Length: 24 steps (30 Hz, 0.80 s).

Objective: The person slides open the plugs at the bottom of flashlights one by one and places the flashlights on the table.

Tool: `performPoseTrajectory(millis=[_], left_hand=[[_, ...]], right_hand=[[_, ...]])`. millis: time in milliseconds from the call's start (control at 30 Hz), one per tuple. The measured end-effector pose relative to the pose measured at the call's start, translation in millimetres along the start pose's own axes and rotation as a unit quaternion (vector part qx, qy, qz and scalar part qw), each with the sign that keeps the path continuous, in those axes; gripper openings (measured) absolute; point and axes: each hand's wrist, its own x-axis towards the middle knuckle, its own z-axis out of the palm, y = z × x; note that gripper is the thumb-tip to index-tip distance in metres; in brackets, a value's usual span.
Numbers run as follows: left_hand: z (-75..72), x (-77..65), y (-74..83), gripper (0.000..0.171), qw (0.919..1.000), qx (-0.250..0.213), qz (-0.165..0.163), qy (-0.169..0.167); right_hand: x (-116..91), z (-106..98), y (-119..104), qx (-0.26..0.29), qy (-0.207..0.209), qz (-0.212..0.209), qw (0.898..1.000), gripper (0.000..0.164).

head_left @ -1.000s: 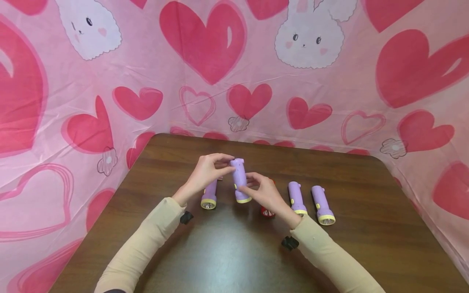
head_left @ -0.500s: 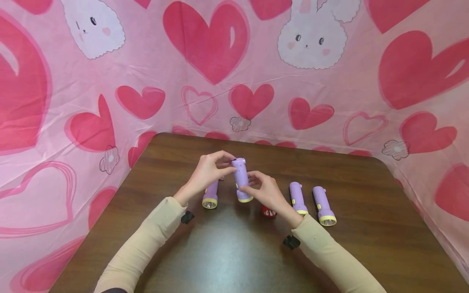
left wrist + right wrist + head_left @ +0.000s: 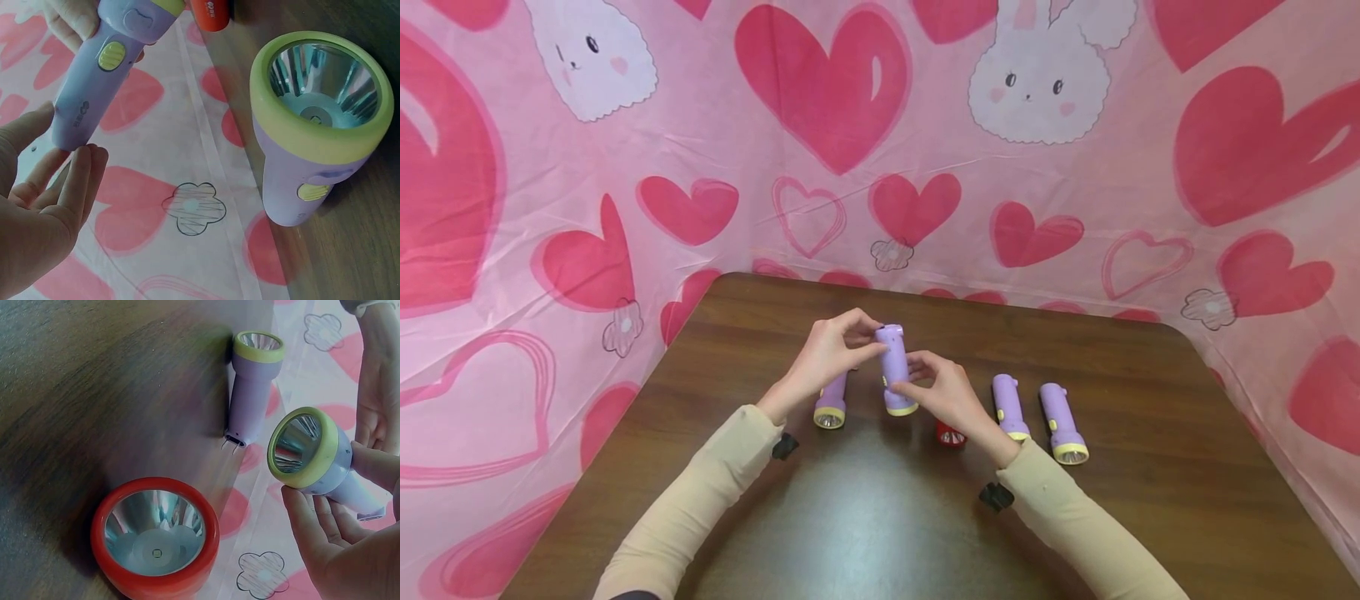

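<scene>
Both hands hold one purple flashlight [image 3: 893,362] above the table, its yellow-rimmed head down and tail up. My left hand [image 3: 831,346] has thumb and fingertips at the tail end; in the left wrist view, that hand [image 3: 47,206] pinches the end of the flashlight [image 3: 94,87]. Lower down, my right hand [image 3: 946,390] grips the body near the head. The right wrist view has the right hand's [image 3: 350,550] thumb and fingers around the head of the flashlight [image 3: 337,456]. A yellow switch [image 3: 112,55] shows on its side.
Left of the hands lies another purple flashlight [image 3: 830,404]; two metal prongs [image 3: 230,446] stick out of its tail. A red flashlight [image 3: 951,435] lies partly hidden under the right hand. Two more purple flashlights [image 3: 1008,404] [image 3: 1063,422] lie at right on the wooden table [image 3: 865,517].
The view has shifted slightly. Both hands keep their hold on the purple flashlight, which stays almost still; the left thumb has moved slightly along the tail.
</scene>
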Motion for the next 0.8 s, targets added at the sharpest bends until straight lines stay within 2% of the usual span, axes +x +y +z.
performPoseTrajectory(millis=[333,800], left_hand=[[1.2,1.1,-1.5,0.022,0.9998,0.012,0.012,0.007],[2.2,5.0,-3.9,0.020,0.9997,0.009,0.021,-0.003]], right_hand=[[-0.2,-0.9,-3.0,-0.002,-0.006,-0.006,1.000,0.042],[1.7,-0.8,-0.7,-0.006,-0.010,-0.015,1.000,0.042]])
